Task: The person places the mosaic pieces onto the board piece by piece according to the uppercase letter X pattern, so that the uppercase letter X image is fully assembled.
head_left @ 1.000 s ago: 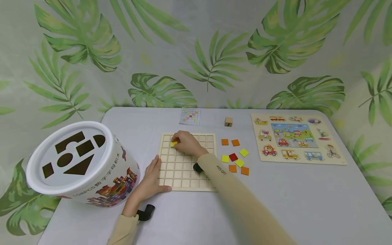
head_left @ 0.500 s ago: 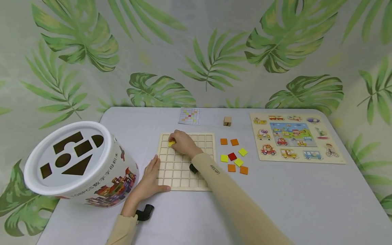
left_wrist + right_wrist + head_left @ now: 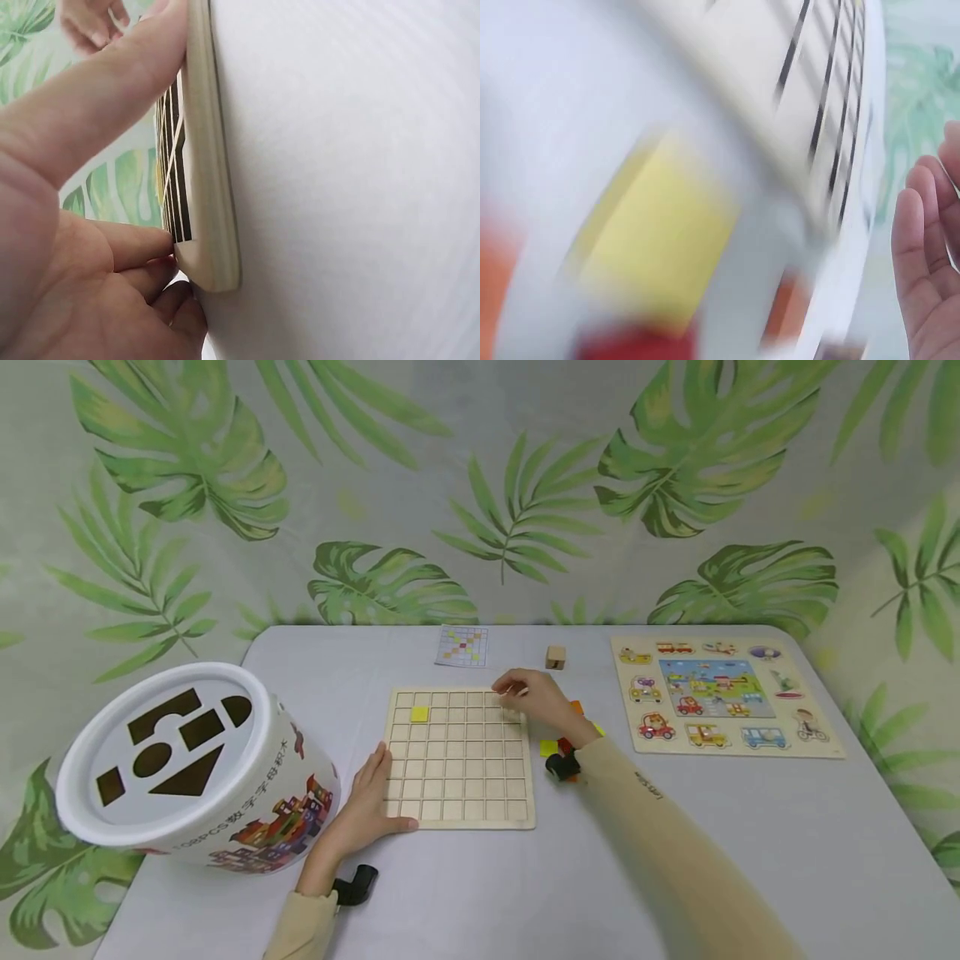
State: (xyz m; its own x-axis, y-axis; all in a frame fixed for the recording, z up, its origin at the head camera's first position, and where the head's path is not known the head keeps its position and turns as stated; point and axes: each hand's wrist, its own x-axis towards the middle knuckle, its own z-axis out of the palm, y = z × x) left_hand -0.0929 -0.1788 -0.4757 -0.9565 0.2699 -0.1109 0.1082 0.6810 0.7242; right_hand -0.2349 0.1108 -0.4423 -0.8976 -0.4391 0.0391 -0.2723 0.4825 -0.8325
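Observation:
A wooden grid board (image 3: pixel 456 768) lies flat on the table, with one yellow square tile (image 3: pixel 419 715) in a cell near its upper left. My left hand (image 3: pixel 362 806) rests at the board's near left corner, fingers along the left edge and thumb on the near edge; the left wrist view shows the thumb (image 3: pixel 112 90) against the rim. Over the board's right edge is my right hand (image 3: pixel 546 706), fingers loosely bent, no tile visible in them. Loose tiles lie below and beside it, partly hidden: a yellow one (image 3: pixel 660 232), a red one (image 3: pixel 637 346) and orange ones (image 3: pixel 576 707).
Behind the board lie a printed pattern card (image 3: pixel 461 646) and a small wooden cube (image 3: pixel 555 657). A vehicle puzzle board (image 3: pixel 727 735) is at the right. A large white bucket (image 3: pixel 255 810) with shape holes in its lid stands left, close to my left forearm.
My right hand has let go of the yellow tile, which now lies in a cell, and has moved right toward the loose tiles. My left hand stays at the board's corner.

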